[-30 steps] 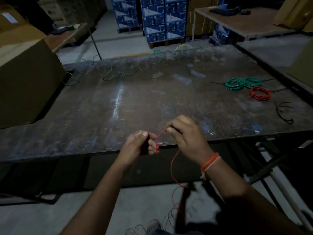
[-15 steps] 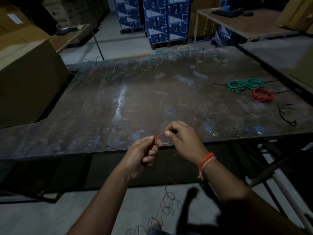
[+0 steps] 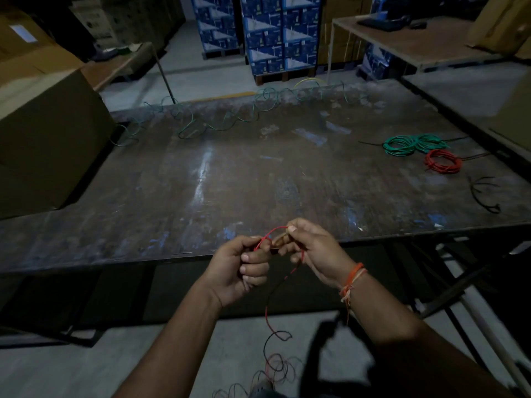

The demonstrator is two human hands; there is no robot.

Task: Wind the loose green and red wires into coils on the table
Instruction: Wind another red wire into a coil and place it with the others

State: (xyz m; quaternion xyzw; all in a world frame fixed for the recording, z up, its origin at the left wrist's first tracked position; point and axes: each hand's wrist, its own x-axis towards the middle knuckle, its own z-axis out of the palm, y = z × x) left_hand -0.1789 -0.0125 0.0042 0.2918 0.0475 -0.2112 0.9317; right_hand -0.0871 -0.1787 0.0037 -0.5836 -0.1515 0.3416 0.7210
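Observation:
A loose red wire (image 3: 268, 317) runs from my hands down to a tangle on the floor. My left hand (image 3: 241, 265) grips one end of it with curled fingers at the table's near edge. My right hand (image 3: 313, 251) pinches the same wire a short span away, so a small red arc bridges the two hands. A long loose green wire (image 3: 218, 126) snakes along the far side of the table (image 3: 201, 179). A wound green coil (image 3: 411, 143) and a wound red coil (image 3: 442, 161) lie at the table's right.
A big cardboard box (image 3: 43, 133) sits on the table's left end. Thin black wire pieces (image 3: 482, 193) lie near the right edge. Stacked blue cartons (image 3: 275, 33) and another table (image 3: 416, 38) stand behind. Metal table legs (image 3: 459, 297) show at lower right.
Both hands stayed together at the near edge. The red arc between them has grown shorter than a second ago, and the hanging wire has shifted under my right hand.

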